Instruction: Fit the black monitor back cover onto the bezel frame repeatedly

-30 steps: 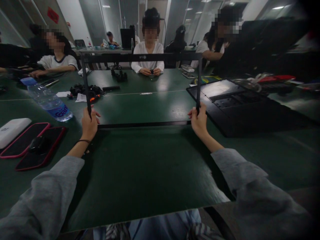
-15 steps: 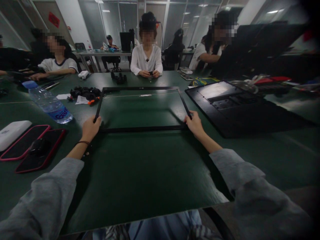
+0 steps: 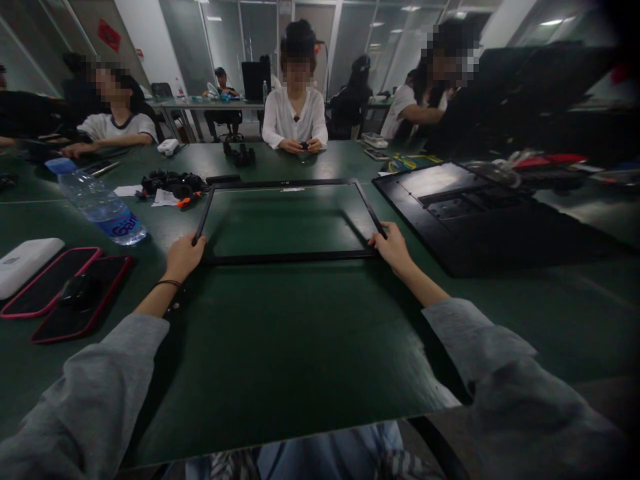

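A thin black frame (image 3: 287, 256) sits low over the green desk (image 3: 280, 347) at the person's 12 o'clock; I cannot tell if its far edge touches down. The left hand (image 3: 184, 257) is closed on the side rail at the frame's 7 o'clock corner, and the right hand (image 3: 393, 248) pinches the rail at 5 o'clock. The frame looks flimsy. An uneven pull could twist it, and a slide toward 3 o'clock could knock the black panel (image 3: 450, 200).

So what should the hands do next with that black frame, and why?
Probably let go of it. The black frame looks flat, or nearly flat, on the green table, with the left hand and the right hand each gripping a near corner.
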A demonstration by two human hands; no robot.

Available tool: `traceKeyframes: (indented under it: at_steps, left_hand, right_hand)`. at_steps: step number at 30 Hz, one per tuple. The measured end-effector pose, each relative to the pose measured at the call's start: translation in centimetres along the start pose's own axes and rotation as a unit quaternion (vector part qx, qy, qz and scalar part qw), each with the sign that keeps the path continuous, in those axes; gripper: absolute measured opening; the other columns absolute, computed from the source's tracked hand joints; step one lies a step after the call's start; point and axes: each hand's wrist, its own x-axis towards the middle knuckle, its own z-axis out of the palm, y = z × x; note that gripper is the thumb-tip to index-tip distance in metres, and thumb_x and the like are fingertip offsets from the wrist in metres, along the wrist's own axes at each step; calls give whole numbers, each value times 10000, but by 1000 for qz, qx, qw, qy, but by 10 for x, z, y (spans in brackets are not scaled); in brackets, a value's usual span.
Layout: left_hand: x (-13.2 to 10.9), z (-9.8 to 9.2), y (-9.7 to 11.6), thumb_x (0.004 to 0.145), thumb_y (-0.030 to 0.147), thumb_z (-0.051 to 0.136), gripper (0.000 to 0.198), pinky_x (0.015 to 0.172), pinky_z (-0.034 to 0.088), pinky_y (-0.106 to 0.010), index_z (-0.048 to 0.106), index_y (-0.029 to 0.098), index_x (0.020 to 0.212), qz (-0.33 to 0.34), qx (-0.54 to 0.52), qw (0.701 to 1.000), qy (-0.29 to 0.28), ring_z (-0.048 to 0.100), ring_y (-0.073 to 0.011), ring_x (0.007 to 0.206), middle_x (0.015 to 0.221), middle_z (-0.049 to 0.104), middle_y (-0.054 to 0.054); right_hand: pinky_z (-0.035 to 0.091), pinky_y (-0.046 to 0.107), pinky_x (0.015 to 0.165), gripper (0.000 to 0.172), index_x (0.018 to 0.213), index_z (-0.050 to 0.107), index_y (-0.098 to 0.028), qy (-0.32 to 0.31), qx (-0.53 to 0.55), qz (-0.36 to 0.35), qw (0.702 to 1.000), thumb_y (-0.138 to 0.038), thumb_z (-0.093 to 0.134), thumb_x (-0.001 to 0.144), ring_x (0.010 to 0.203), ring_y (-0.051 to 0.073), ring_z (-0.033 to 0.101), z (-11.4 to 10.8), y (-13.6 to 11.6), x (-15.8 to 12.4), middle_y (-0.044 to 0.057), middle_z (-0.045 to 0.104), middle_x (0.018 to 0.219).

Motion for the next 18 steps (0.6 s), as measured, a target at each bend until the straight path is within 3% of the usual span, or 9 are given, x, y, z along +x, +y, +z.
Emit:
traceKeyframes:
  at_steps: [3, 6, 10, 14, 18]
  left_hand:
    - [-3, -3, 3, 957, 453, 416, 413, 804, 473, -338, 708, 194, 1089, 8, -41, 999, 26, 675, -280, 941, 985, 742, -120]
    - [-11, -9, 10, 996, 440, 358, 443, 833, 487, -321, 650, 182, 1206, 23, -97, 989, 107, 673, -237, 915, 971, 718, -87]
    - [-20, -13, 17, 1033, 445, 279, 523, 805, 512, -317, 427, 173, 1454, 34, -173, 966, 186, 669, -196, 822, 965, 690, -57]
    - [-22, -12, 18, 1034, 448, 282, 513, 729, 514, -309, 387, 160, 1445, 51, -220, 954, 200, 629, -170, 686, 914, 672, -44]
    - [-20, -11, 17, 1020, 441, 319, 498, 744, 520, -315, 403, 174, 1432, 49, -215, 960, 171, 631, -168, 668, 931, 684, -44]
  right_hand:
    - [494, 394, 731, 509, 1313, 515, -165, 12, -1, -10, 1000, -334, 528, 833, 703, 237, 624, -2, -8, -6, 36, 667, 763]
    - [507, 425, 787, 519, 1394, 458, -165, 72, -6, -76, 995, -372, 459, 917, 732, 241, 629, -7, -24, -16, 65, 685, 852]
    - [514, 438, 861, 547, 1484, 345, -143, 156, 1, -173, 973, -408, 346, 1006, 803, 243, 639, -12, -45, -29, 78, 660, 902]
    - [529, 448, 885, 570, 1531, 275, -165, 164, -6, -176, 971, -426, 307, 1025, 863, 251, 659, -13, -53, -33, 91, 642, 945]
    - [525, 465, 894, 590, 1555, 268, -188, 145, -3, -147, 978, -419, 316, 1015, 872, 251, 661, -13, -52, -31, 99, 656, 966]
